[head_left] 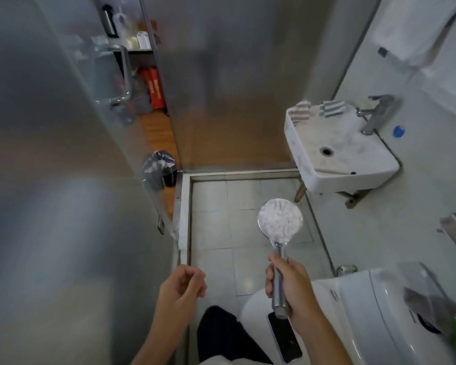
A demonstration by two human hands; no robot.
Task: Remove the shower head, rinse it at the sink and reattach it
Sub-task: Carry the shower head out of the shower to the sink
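Observation:
My right hand (290, 283) grips the chrome handle of the shower head (280, 219), detached from any hose, with its round spray face turned up toward me. My left hand (182, 285) hangs beside it at lower centre with loosely curled fingers and holds nothing. The white wall-mounted sink (353, 177) sits ahead to the right, about an arm's length beyond the shower head, with a chrome tap (377, 111) at its far right side and an open drain in the basin.
A frosted glass door (50, 154) with a metal handle stands open on the left. A bin with a grey liner (159, 167) sits by the threshold. A white toilet (379, 312) with a dark phone (284, 338) on its lid is at lower right. Striped cloths (329, 108) hang on the sink's rim.

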